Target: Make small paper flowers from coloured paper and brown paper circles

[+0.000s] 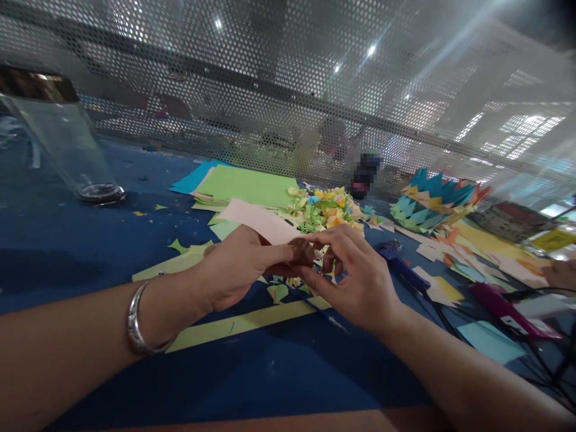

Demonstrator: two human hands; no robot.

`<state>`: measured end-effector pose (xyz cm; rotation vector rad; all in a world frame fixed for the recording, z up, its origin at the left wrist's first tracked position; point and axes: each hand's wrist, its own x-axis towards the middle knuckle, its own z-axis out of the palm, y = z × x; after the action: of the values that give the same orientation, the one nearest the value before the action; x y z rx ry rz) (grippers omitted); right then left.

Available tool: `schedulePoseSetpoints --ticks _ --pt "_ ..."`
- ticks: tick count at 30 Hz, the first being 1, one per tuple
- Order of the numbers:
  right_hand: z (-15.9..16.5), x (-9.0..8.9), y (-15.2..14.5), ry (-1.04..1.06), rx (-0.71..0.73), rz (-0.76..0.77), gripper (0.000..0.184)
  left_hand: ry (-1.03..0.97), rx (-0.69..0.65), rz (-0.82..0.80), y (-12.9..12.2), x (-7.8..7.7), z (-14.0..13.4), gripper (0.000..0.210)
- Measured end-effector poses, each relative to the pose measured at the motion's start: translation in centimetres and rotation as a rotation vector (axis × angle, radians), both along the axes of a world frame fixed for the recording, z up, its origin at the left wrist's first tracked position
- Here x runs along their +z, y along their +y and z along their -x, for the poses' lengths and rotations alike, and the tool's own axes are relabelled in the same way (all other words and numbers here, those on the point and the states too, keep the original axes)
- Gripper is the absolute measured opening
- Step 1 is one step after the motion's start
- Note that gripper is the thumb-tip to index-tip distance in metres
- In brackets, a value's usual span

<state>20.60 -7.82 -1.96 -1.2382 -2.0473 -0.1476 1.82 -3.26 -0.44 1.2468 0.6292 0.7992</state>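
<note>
both arms (58, 354) lie nearest: my left hand (238, 264) pinches the pink strip (256, 221) above the table (270, 372), right hand (360, 279) at its end — grip i cannot tell. many scraps (330, 207) are cut — green sheets (252, 185) seem whole.

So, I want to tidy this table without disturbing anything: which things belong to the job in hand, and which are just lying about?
Probably the job's:
pink paper, in the left hand, right hand close by
green sheets
paper bits

Seemingly just lying about:
bottle
purple thing, use unclear
</note>
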Motion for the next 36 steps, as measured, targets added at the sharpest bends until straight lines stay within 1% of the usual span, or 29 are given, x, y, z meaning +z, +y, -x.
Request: schedulePoseSetpoints --ticks 3,7,10,13,15,19,21,22,24,27,30,33,36 --pt "0.0 0.0 0.0 0.020 0.005 0.007 0.032 0.024 -0.007 -0.043 0.0 -0.2 0.0 0.024" --pt "-0.1 0.0 0.3 0.172 0.017 0.091 0.034 0.090 0.000 -0.160 0.5 -0.5 0.1 0.019" --pt "-0.3 0.0 0.6 0.274 0.031 0.196 0.026 0.139 -0.037 -0.246 1.1 -0.7 0.4 0.018" --pt "-0.3 0.1 0.6 0.304 0.063 0.263 0.017 0.184 -0.072 -0.298 1.4 -0.7 0.6 0.018" --pt "-0.2 0.3 0.5 0.310 0.067 0.242 0.017 0.150 -0.075 -0.245 1.1 -0.6 0.6 0.016" --pt "0.1 0.6 0.0 0.335 0.046 0.174 0.017 -0.017 -0.043 0.008 0.0 -0.2 0.0 0.020" --pt "0.2 0.6 -0.1 0.335 0.037 0.164 0.017 -0.050 -0.006 0.097 -0.3 -0.1 -0.2 0.022" --pt "0.2 0.6 -0.1 0.331 0.034 0.162 0.018 -0.051 0.016 0.109 -0.4 -0.1 -0.3 0.021" --pt "0.1 0.5 0.1 0.319 0.032 0.175 0.018 -0.040 0.057 0.068 -0.3 -0.2 -0.3 0.020" --pt "-0.5 0.8 0.4 0.261 0.025 0.224 0.018 -0.014 0.118 -0.044 0.4 -0.5 0.1 0.024" --pt "-2.3 1.6 0.6 0.100 -0.038 0.297 0.016 0.028 0.164 -0.110 1.2 -0.8 0.4 0.027" --pt "-5.4 2.1 0.3 -0.112 -0.197 0.356 0.017 0.050 0.186 -0.126 1.6 -0.9 0.5 0.026" --pt "-8.9 1.9 -0.6 -0.247 -0.380 0.393 0.020 0.058 0.213 -0.177 1.7 -0.8 0.4 0.023"
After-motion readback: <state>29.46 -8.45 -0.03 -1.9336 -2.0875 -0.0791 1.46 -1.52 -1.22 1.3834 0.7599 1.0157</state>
